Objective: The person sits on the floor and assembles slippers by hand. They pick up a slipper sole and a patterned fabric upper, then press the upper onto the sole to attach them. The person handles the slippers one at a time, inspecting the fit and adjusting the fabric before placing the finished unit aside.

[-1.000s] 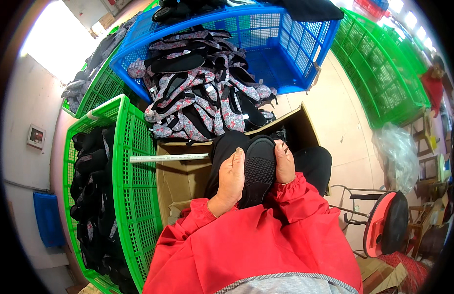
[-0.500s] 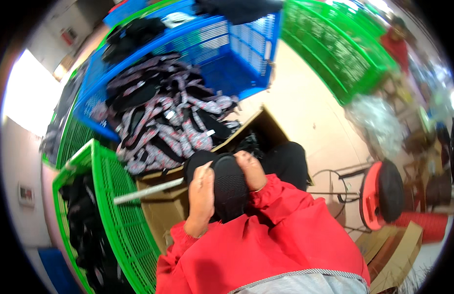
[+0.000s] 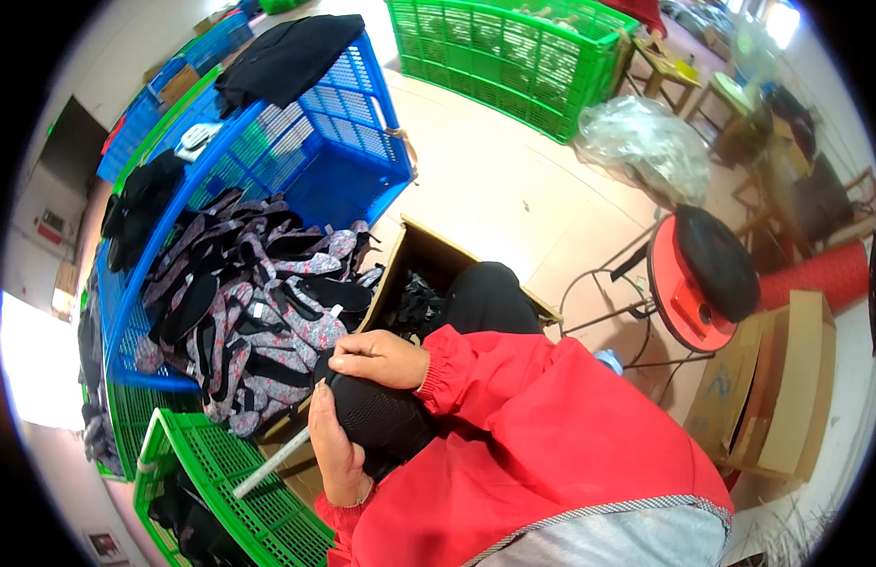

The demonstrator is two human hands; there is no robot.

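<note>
Hands [image 3: 385, 360] holding black-soled shoe [image 3: 386, 418], one end partly covered, lower outline hard to discern

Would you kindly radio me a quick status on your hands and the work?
Left hand and right hand on black sole. Patterned tread showing. White rod just left of left hand.

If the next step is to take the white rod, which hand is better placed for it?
Probably the left hand: in this view it is nearer the white rod than the right hand is. Both hands are on the black shoe, so the left would first need to let go.
</note>
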